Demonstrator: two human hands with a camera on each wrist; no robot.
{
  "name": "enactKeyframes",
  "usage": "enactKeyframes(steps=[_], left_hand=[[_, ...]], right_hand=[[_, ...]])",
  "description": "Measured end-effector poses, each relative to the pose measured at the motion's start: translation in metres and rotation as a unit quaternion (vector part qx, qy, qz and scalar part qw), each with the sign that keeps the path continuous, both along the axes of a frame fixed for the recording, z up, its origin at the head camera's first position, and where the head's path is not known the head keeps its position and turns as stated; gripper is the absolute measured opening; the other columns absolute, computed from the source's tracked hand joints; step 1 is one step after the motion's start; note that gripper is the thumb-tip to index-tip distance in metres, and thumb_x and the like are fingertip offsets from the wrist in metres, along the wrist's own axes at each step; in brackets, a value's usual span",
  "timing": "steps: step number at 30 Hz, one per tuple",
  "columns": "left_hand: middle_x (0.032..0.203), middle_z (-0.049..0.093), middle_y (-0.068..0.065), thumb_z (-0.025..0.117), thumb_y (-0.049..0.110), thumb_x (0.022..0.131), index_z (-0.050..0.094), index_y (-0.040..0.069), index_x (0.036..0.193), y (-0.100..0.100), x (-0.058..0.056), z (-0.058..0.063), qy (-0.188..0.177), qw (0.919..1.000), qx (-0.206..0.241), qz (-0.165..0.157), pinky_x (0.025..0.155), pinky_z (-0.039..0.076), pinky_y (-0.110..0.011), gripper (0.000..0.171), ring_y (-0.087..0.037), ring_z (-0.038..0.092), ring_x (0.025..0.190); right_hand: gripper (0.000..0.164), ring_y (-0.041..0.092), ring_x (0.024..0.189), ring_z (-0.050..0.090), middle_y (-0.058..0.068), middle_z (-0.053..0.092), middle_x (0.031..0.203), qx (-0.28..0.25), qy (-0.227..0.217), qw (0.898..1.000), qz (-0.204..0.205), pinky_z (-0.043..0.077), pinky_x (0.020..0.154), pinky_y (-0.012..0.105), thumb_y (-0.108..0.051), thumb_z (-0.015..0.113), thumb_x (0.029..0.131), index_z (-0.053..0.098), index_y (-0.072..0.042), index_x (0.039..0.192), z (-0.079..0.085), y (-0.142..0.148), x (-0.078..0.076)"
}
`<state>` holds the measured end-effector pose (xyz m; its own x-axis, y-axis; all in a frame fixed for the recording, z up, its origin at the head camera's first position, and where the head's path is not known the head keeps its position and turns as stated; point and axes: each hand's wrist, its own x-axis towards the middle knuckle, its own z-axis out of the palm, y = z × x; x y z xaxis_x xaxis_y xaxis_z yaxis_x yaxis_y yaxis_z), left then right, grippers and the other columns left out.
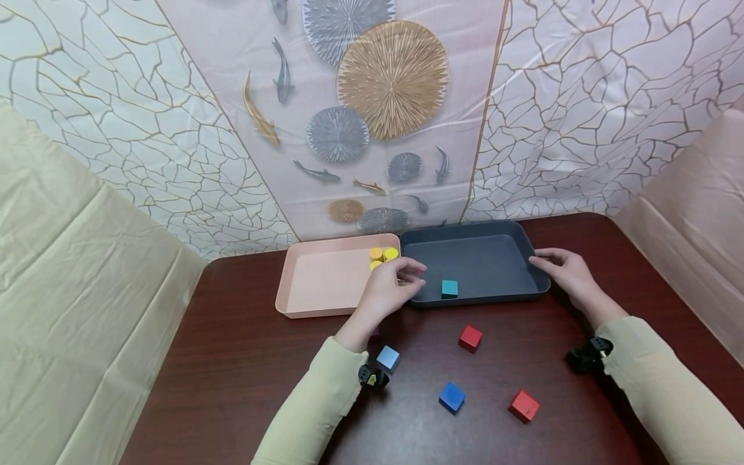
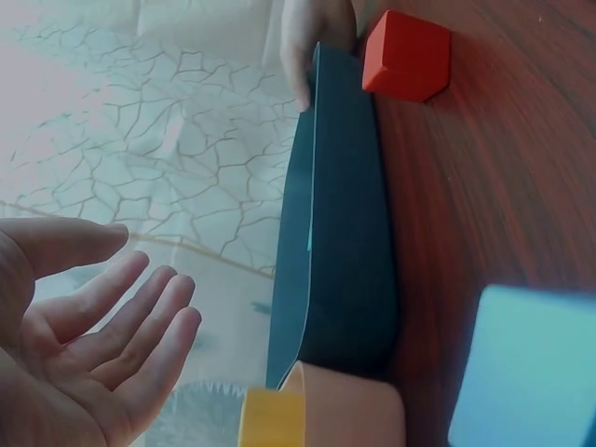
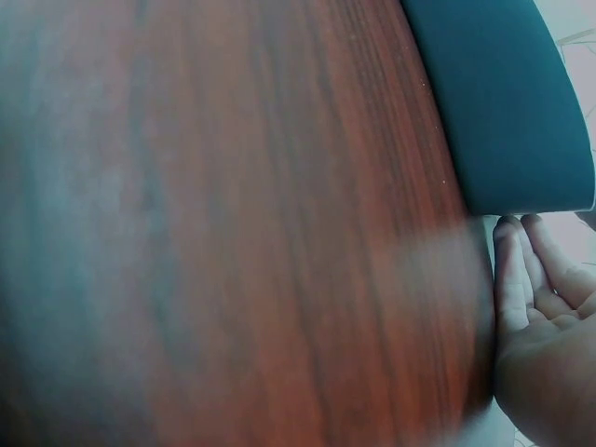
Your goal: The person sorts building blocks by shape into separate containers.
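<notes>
My left hand (image 1: 391,284) hovers over the adjoining ends of the pink tray (image 1: 325,250) and the dark grey tray (image 1: 488,245). In the left wrist view its fingers (image 2: 140,317) are loosely extended, with nothing held. A teal cube (image 1: 449,289) sits inside the dark tray, at its near side. Several yellow round blocks (image 1: 391,254) stand in the pink tray's right end, partly hidden by the left hand. At the dark tray's right end, my right hand (image 1: 566,274) grips the rim, thumb over the edge and fingers (image 3: 510,270) against the outer wall.
In front of the trays on the brown table (image 1: 244,374) lie a red cube (image 1: 470,338), another red cube (image 1: 524,405), a blue cube (image 1: 451,397) and a light blue cube (image 1: 388,358). A small dark piece shows partly behind the left wrist. Patterned cloth hangs behind the trays.
</notes>
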<state>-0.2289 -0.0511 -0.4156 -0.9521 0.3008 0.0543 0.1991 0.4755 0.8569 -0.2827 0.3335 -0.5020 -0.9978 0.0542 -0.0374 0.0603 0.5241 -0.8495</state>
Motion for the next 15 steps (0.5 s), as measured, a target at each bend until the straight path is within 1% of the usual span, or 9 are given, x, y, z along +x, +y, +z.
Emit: enactKeyframes(steps=[2, 6, 12, 15], left_hand=[[0.12, 0.077, -0.011, 0.074, 0.01, 0.099, 0.077, 0.009, 0.119, -0.004, 0.001, 0.0, -0.003, 1.0, 0.004, 0.004, 0.084, 0.063, -0.031, 0.02, -0.026, 0.075, 0.106], [0.119, 0.077, -0.014, 0.074, 0.011, 0.099, 0.077, 0.007, 0.12, -0.012, 0.004, 0.001, -0.005, 0.9998, 0.012, 0.011, 0.084, 0.063, -0.034, 0.022, -0.029, 0.075, 0.105], [0.123, 0.075, -0.014, 0.074, 0.01, 0.099, 0.076, 0.005, 0.123, -0.022, 0.007, 0.001, -0.002, 0.9995, 0.025, 0.019, 0.097, 0.062, -0.043, 0.025, -0.031, 0.075, 0.109], [0.123, 0.076, -0.015, 0.074, 0.008, 0.098, 0.076, 0.004, 0.121, -0.027, 0.009, 0.0, 0.008, 0.9993, 0.03, 0.022, 0.099, 0.062, -0.044, 0.023, -0.032, 0.075, 0.11]], right_hand=[[0.063, -0.021, 0.084, 0.048, 0.033, 0.053, 0.148, 0.003, -0.002, 1.0, 0.0, 0.046, 0.073, 0.006, -0.039, 0.059, 0.109, 0.053, 0.011, 0.148, 0.0, 0.0, 0.0], [0.065, -0.02, 0.085, 0.048, 0.034, 0.052, 0.149, 0.005, -0.005, 1.0, 0.003, 0.046, 0.073, 0.006, -0.04, 0.059, 0.109, 0.052, 0.011, 0.148, 0.0, 0.001, 0.0], [0.064, -0.022, 0.084, 0.048, 0.035, 0.053, 0.148, 0.005, -0.001, 1.0, 0.001, 0.046, 0.073, 0.005, -0.039, 0.06, 0.109, 0.053, 0.011, 0.148, -0.001, 0.001, -0.001], [0.063, -0.022, 0.083, 0.048, 0.036, 0.053, 0.148, 0.003, -0.001, 1.0, 0.002, 0.045, 0.073, 0.005, -0.037, 0.059, 0.109, 0.052, 0.011, 0.148, -0.001, 0.001, -0.001]])
